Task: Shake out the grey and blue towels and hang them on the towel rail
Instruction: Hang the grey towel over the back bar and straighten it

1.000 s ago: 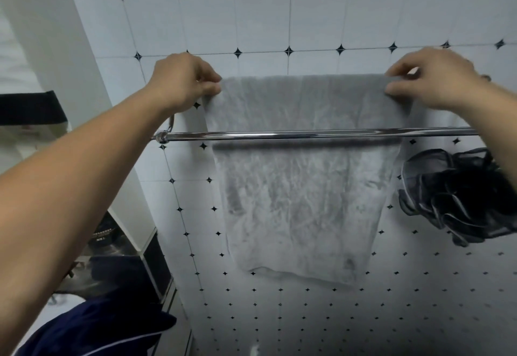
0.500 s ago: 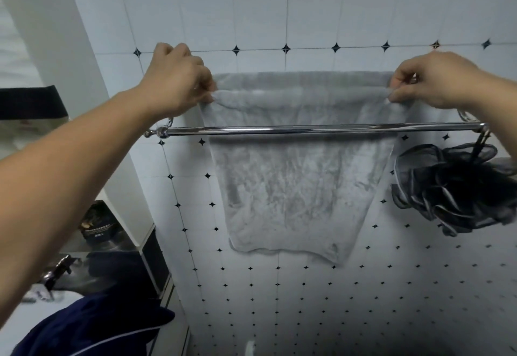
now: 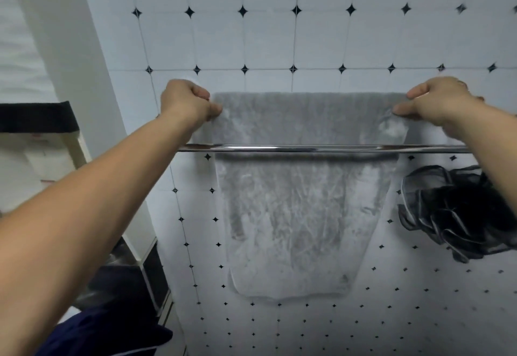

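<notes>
A grey towel [image 3: 302, 215] hangs spread flat behind the chrome towel rail [image 3: 307, 148] against the tiled wall. Its top edge stands above the rail. My left hand [image 3: 187, 103] pinches the towel's upper left corner. My right hand [image 3: 439, 103] pinches the upper right corner. Both hands are just above the rail, holding the top edge taut and level. A dark blue towel [image 3: 106, 333] lies bunched at the bottom left, below my left forearm.
A black mesh bath sponge [image 3: 453, 215] hangs from the rail's right end, close to the towel's right side. A white pillar and a shelf unit with a black-edged shelf [image 3: 36, 116] stand at the left. White tiles with black diamonds cover the wall.
Both hands stay on the towel's top corners and have lifted it slightly and spread it wider; more of its upper part now stands above the rail. The view has shifted a little.
</notes>
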The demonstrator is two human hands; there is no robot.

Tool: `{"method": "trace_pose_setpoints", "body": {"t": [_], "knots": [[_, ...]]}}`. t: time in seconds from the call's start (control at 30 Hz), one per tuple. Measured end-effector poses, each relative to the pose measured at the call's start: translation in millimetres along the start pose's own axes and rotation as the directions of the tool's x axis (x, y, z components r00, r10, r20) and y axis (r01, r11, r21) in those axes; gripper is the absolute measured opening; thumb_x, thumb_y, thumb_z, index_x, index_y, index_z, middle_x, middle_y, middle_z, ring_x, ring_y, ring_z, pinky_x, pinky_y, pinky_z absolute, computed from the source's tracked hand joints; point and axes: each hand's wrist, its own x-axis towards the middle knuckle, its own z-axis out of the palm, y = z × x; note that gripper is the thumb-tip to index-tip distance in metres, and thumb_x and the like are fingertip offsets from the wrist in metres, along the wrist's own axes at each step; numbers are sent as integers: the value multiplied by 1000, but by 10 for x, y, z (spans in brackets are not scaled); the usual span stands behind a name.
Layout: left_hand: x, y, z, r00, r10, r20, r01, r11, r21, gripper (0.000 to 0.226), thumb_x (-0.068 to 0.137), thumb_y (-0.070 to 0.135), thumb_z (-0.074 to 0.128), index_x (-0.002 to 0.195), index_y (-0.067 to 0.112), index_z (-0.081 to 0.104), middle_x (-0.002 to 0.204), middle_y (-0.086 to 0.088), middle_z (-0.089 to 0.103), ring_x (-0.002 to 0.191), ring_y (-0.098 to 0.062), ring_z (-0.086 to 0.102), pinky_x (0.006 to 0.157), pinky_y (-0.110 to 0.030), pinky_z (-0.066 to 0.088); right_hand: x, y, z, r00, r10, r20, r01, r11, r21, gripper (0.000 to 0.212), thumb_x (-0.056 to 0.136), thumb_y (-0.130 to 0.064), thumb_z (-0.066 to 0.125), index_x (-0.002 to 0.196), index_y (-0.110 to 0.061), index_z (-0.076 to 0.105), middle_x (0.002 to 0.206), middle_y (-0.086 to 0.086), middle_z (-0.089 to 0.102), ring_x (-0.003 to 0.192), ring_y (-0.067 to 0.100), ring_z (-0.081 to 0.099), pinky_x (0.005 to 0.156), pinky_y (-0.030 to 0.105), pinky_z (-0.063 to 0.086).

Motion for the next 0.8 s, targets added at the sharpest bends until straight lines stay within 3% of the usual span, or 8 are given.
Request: {"method": "trace_pose_setpoints", "body": {"t": [0.07,0.17,0.3,0.43,0.5,0.57,0.7,0.8], "knots": [[91,22,-41,1000,12,-5,-12,1000,-6,25,69,5,83,67,16,60,71,-3,62,64,-20,61,57,-23,48,60,-19,-42,998,-21,-52,21,1000,-9,24,76,-13,81,88,-14,60,93,15,62,64,21,52,71,29,45],[242,113,-114,994,88,-63,-81,991,106,12,75,12,78,79,17,67,84,-6,68,70,-21,62,67,-26,51,107,-75,-97,992,-62,-113,58,998,-34,27,75,-21,81,94,-17,62,82,13,63,68,26,58,70,31,48],[225,133,-50,971,225,75,-234,853,466,6,87,28,63,88,29,68,100,1,70,95,-24,66,89,-37,51,201,-4,-63,990,-134,-52,122,975,-187,15,72,-32,79,78,-25,67,78,10,70,83,36,68,75,48,56],[197,105,-133,934,275,228,-357,756,549,24,77,50,66,94,35,72,99,8,69,110,-22,59,102,-46,40,138,-42,-81,985,-171,-10,166,970,-177,9,78,-29,77,82,-23,72,80,11,70,75,28,62,73,38,50],[170,126,-168,921,309,236,-388,715,582,33,72,49,73,100,31,73,97,5,65,107,-22,60,100,-45,41,122,-44,-93,982,-189,2,187,971,-152,13,80,-24,76,91,-17,73,83,16,67,75,24,57,72,34,46],[115,130,-170,926,358,123,-356,714,604,39,68,46,77,100,25,73,99,0,67,102,-25,62,89,-39,46,123,-31,-79,981,-193,5,192,970,-148,16,80,-25,76,94,-17,73,84,16,67,75,23,57,70,32,45],[-23,-14,-76,953,303,7,-248,768,591,31,66,46,78,81,21,68,92,-1,71,91,-27,63,73,-34,47,56,-26,-78,988,-154,-19,151,983,-106,21,76,-31,79,92,-17,73,72,10,66,61,19,52,59,27,41],[-43,-110,-35,991,131,-18,-119,943,310,35,61,34,87,75,16,61,81,2,64,75,-18,62,70,-31,49,59,-6,-89,995,-98,-30,95,993,-76,23,75,-21,81,93,-13,68,49,-4,65,46,5,60,56,26,40]]}}
